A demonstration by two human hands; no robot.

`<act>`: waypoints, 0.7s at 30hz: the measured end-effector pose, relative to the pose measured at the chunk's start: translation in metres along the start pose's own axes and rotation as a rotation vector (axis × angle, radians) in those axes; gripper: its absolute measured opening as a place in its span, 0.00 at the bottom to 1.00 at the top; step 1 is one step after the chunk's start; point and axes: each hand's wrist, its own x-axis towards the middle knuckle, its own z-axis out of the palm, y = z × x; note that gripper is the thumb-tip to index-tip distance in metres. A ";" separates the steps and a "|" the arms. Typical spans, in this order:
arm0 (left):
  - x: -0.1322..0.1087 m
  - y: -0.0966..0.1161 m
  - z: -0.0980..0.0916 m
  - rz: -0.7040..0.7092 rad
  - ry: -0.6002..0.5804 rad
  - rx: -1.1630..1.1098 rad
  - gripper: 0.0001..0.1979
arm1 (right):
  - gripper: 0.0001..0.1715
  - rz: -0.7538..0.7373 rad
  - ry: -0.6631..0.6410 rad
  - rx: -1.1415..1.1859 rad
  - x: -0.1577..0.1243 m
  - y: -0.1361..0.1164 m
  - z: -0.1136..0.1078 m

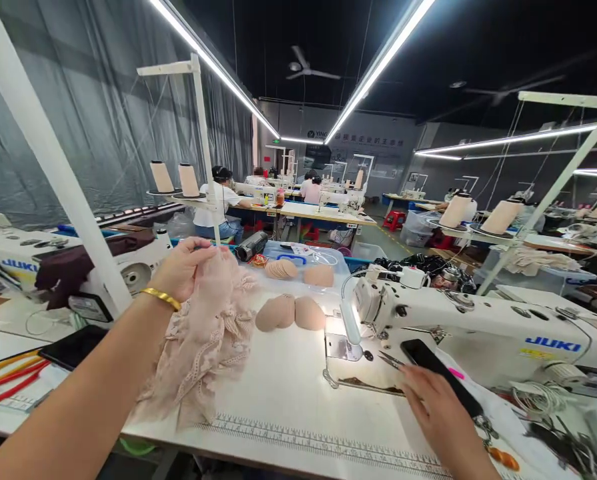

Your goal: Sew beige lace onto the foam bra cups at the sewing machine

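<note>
My left hand point(179, 272), with a gold bracelet at the wrist, pinches sheer beige lace fabric point(205, 347) and lifts its top edge. The rest of the fabric hangs in folds onto the table. Over the sewing machine bed, my right hand point(435, 408) has its fingers around the handle end of small thread snips point(391, 361), whose blades point left; the handles are mostly hidden. Several beige molded cups point(291, 313) lie between the fabric and the sewing machine point(458, 320). A black phone point(441, 377) rests just beyond my right hand.
A ruler strip point(318, 443) runs along the front table edge. A plastic bin lid point(323, 257) behind the cups carries stacked beige pads point(281, 269). Thread cones point(501, 217) stand on racks at both sides. A dark tablet point(73, 347) lies left. Co-workers sit farther back.
</note>
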 end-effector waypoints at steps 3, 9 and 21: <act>-0.030 0.008 0.041 0.018 -0.096 -0.194 0.18 | 0.24 -0.003 -0.056 0.004 0.036 0.020 0.021; -0.106 -0.068 0.151 -0.320 -0.553 -0.273 0.27 | 0.21 -0.015 -0.160 0.157 0.020 -0.014 0.040; -0.137 -0.117 0.202 -0.487 -0.725 -0.277 0.49 | 0.14 -0.343 -0.165 -0.086 0.028 -0.115 0.013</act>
